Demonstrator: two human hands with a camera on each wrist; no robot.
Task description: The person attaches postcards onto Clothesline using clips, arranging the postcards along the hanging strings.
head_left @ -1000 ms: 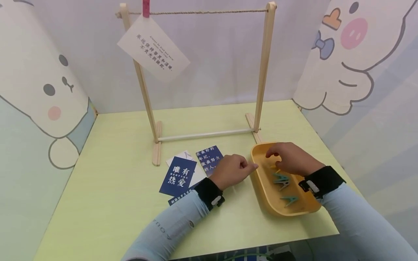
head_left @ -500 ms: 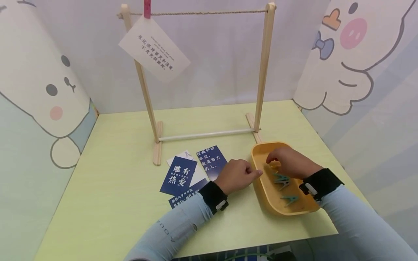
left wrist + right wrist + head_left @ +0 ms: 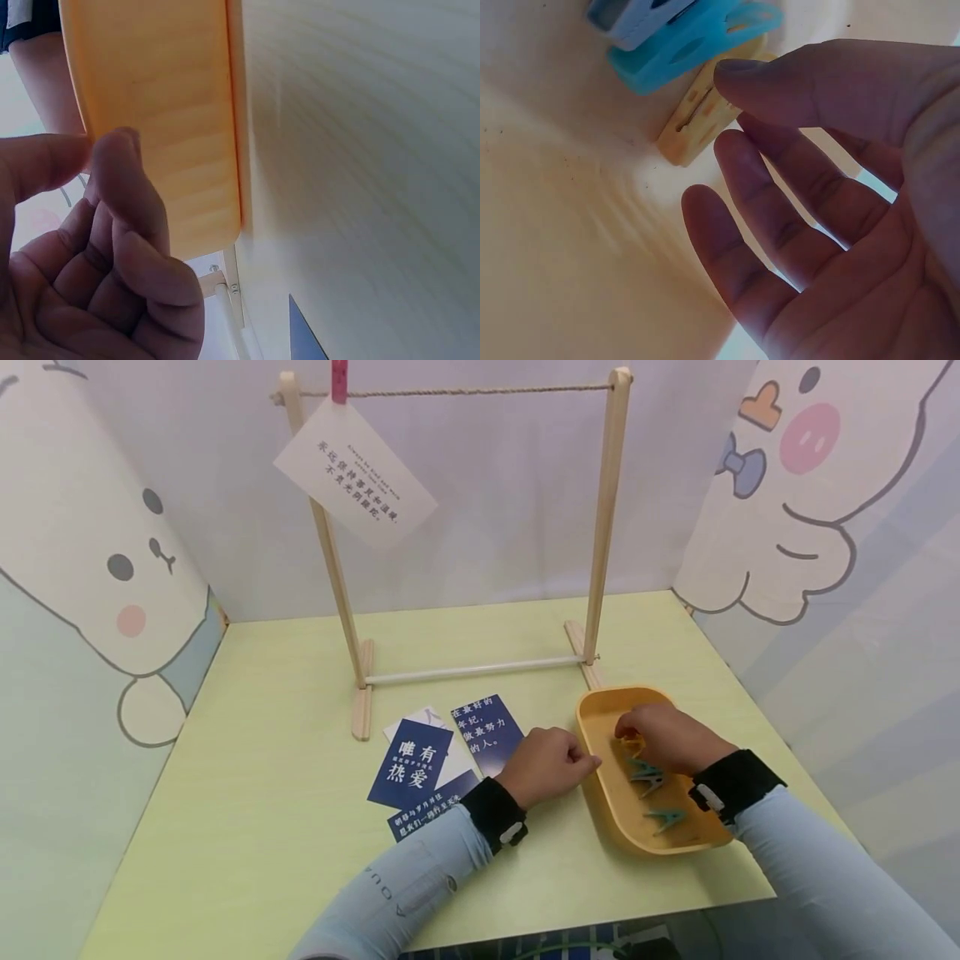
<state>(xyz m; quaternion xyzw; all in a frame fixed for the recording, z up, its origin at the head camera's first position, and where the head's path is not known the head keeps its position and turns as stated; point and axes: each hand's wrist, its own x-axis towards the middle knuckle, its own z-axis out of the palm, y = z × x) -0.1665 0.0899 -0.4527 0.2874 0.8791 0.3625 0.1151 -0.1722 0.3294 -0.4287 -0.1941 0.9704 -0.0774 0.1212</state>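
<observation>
Table (image 3: 225,827); right hand (image 3: 671,739) by yellow clothespin (image 3: 690,127), palm (image 3: 870,277) wrist view only.

In the right half of the head view, my tray (image 3: 626,822) is warm yellow-orange, with teal clips (image 3: 666,818) in it; the right wrist view shows a yellow clip (image 3: 697,120) and, upper left, a grey-blue clip (image 3: 626,22). My sleeves (image 3: 405,877) are pale blue, the left one dark-lettered, and my wristbands (image 3: 491,814) black. At lower centre, the navy cards (image 3: 410,764) carry white characters. Upper left, a white card (image 3: 360,468) bears dark characters beneath a deep pink peg (image 3: 339,381). The tabletop (image 3: 262,777) is pale yellow-green. At upper right, a white cartoon (image 3: 750,527) has grey outlines, a pink snout (image 3: 810,437) and a blue bow (image 3: 742,464).
</observation>
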